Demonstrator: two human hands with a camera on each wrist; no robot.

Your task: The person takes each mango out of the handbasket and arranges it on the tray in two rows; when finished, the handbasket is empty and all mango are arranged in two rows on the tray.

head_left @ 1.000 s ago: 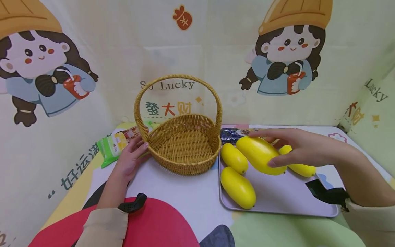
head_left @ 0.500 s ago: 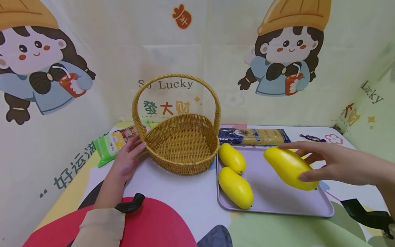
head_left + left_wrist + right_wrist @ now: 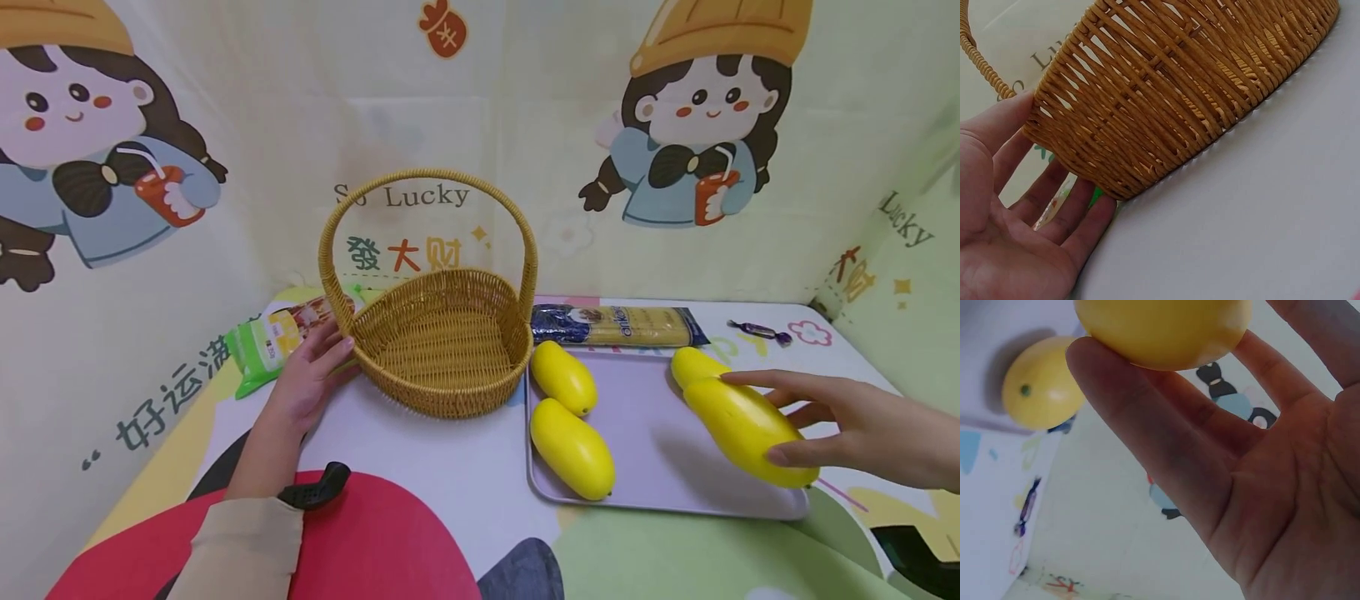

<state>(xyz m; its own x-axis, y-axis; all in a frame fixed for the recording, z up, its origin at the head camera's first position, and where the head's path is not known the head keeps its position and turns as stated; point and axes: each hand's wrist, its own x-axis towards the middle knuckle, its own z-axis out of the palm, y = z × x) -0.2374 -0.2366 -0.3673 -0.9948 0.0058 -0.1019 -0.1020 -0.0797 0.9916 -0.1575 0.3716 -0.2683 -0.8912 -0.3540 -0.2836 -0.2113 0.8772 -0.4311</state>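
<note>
My right hand (image 3: 862,425) holds a yellow mango (image 3: 750,433) between thumb and fingers, over the right side of a pale purple tray (image 3: 637,492). In the right wrist view the mango's lower end (image 3: 1172,337) shows at the fingertips. Behind it on the tray is another mango (image 3: 693,365), partly hidden in the head view. Two more mangoes, a rear one (image 3: 564,377) and a front one (image 3: 572,450), lie along the tray's left edge. My left hand (image 3: 307,379) rests its extended fingers against the left side of a wicker basket (image 3: 1160,94), whose inside is bare.
A green snack packet (image 3: 262,342) lies behind my left hand. Back of the tray, a pack of spaghetti (image 3: 618,325) lies lengthwise, with a wrapped candy (image 3: 759,332) to its right. The basket's tall handle (image 3: 427,175) arches up before the printed wall cloth.
My right hand has carried the mango rightward and closer to me, uncovering the spaghetti and the candy. The left hand stays at the basket; the view has tilted slightly.
</note>
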